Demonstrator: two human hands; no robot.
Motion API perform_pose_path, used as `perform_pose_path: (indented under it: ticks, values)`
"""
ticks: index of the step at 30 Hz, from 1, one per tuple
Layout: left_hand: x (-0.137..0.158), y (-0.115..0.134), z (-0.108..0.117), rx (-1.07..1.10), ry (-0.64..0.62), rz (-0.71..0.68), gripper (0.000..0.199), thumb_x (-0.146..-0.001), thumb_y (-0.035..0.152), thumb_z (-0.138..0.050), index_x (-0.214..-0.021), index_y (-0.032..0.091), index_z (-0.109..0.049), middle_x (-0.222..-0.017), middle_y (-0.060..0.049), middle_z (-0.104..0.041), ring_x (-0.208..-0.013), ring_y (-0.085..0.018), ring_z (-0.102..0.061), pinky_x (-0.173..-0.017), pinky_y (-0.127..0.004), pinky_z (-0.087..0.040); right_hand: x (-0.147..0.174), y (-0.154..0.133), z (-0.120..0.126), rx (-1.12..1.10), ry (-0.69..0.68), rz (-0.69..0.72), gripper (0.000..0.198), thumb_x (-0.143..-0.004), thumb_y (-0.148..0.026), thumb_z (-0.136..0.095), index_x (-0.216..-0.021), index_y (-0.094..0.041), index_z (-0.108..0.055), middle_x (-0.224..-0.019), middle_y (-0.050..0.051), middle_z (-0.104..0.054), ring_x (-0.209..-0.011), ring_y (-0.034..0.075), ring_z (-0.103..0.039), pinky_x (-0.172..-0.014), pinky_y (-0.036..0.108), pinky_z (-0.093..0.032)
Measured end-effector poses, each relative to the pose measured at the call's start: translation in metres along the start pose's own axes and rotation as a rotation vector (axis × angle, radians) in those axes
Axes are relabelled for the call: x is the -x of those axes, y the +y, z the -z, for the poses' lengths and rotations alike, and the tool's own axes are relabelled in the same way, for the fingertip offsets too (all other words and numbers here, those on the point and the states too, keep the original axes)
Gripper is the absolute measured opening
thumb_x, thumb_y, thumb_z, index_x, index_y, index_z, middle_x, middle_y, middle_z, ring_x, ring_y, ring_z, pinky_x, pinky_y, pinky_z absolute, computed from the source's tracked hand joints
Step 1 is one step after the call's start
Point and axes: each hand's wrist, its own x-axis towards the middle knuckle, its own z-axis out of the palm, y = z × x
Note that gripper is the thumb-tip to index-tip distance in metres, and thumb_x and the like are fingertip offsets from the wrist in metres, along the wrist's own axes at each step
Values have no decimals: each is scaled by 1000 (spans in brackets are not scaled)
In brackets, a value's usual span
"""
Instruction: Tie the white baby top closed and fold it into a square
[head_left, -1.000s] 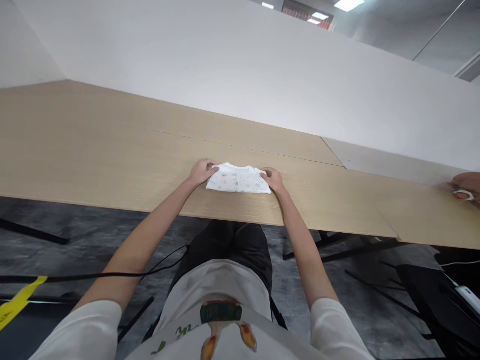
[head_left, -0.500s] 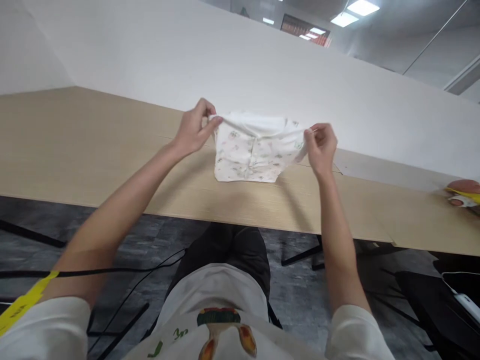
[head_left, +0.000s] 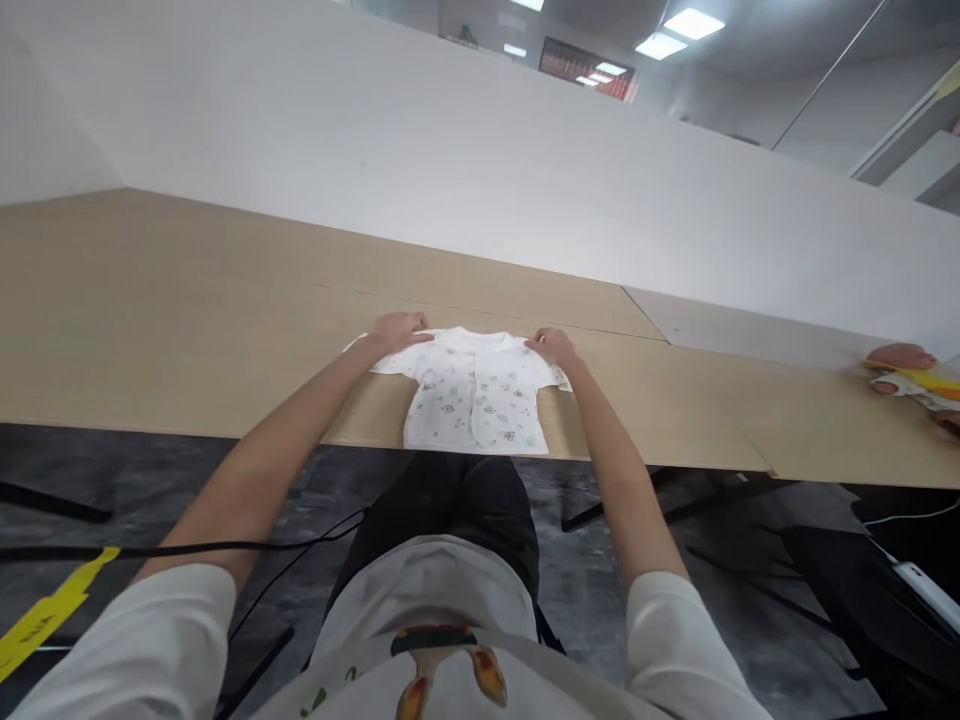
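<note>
A small white baby shirt (head_left: 480, 395) with a scattered print and short sleeves lies spread on the wooden table (head_left: 187, 300), its neckline toward the wall and its hem at the front edge. My left hand (head_left: 401, 332) is closed on the shirt's left shoulder, thumb and fingers together at the cloth. On the other shoulder, my right hand (head_left: 553, 345) likewise pinches the fabric. The sleeve ends are partly hidden beneath my hands and forearms.
A white partition (head_left: 450, 170) rises behind the table. At the far right lies a doll-like thing (head_left: 907, 375) with yellow cloth. A black cable (head_left: 187, 549) crosses on the left, with a yellow tag (head_left: 56, 610). A black chair (head_left: 847, 590) stands at lower right.
Both hands have come down and nearer to me, and closer together. The shirt, held up and bunched before, now lies flat on the table.
</note>
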Motion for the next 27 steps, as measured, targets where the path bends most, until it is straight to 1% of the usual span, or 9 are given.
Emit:
perform_pose_path:
  ticks: [4, 7, 10, 12, 14, 17, 21, 25, 27]
  values:
    - [5, -40, -2, -201, -102, 76, 52, -61, 71, -63, -77, 21, -65, -80, -10, -68, -90, -31, -61, -81, -37, -42, -1, 26, -9, -101, -72, 40, 28, -72, -43, -71, -85, -18, -70, -93, 8, -71, -85, 21, -65, -76, 31, -49]
    - [15, -67, 20, -258, -146, 91, 64, -49, 84, -58, -69, 23, -65, -74, -5, -68, -89, -29, -59, -83, -40, -42, 4, 56, 12, -173, -178, 47, 39, -62, -41, -79, -92, -18, -72, -100, 10, -71, -86, 23, -66, -75, 30, -49]
    - [25, -86, 45, -285, -211, 84, 66, -42, 89, -54, -63, 27, -65, -66, 1, -66, -86, -26, -57, -83, -39, -42, 9, 85, 36, -157, -336, 10, 36, -56, -28, -82, -89, -17, -74, -92, 8, -73, -80, 23, -66, -72, 29, -50]
    - [30, -94, 57, -317, -248, 103, 63, -49, 85, -55, -67, 26, -68, -71, 1, -68, -80, -24, -58, -77, -35, -43, 13, 98, 45, -74, -353, -19, 30, -57, -20, -79, -86, -16, -74, -88, 7, -72, -80, 24, -66, -72, 29, -49]
    - [33, -95, 64, -352, -240, 139, 57, -63, 75, -55, -78, 22, -71, -83, -3, -70, -79, -23, -58, -73, -31, -43, 15, 103, 48, 54, -239, -64, 29, -60, -15, -75, -89, -14, -73, -91, 8, -72, -85, 25, -65, -74, 29, -47]
    - [32, -83, 62, -456, -94, 119, 37, -84, 44, -51, -99, 16, -69, -100, -8, -68, -93, -24, -57, -82, -32, -41, 14, 93, 39, 229, 12, -149, 33, -69, -4, -65, -101, -9, -70, -100, 16, -69, -96, 27, -61, -82, 31, -42]
    - [20, -37, 31, -519, 60, -2, 40, -87, 16, -43, -124, 14, -58, -120, -11, -60, -115, -25, -47, -100, -40, -29, 5, 43, 6, 265, 141, -69, 43, -79, 5, -42, -114, -6, -65, -116, 21, -62, -113, 27, -52, -96, 36, -32]
    - [4, 28, -28, -364, 34, -82, 29, -89, 24, -44, -95, 14, -70, -104, -11, -67, -99, -23, -55, -90, -33, -38, 2, -32, -46, 155, 118, 107, 35, -87, -7, -42, -112, -13, -65, -109, 11, -67, -100, 20, -57, -86, 28, -38]
    - [0, 52, -58, -272, -20, -17, 29, -88, 29, -46, -87, 15, -72, -95, -11, -69, -90, -22, -59, -80, -31, -42, 5, -61, -70, 22, 51, 118, 30, -90, -15, -44, -110, -14, -67, -103, 9, -68, -94, 20, -58, -80, 27, -41]
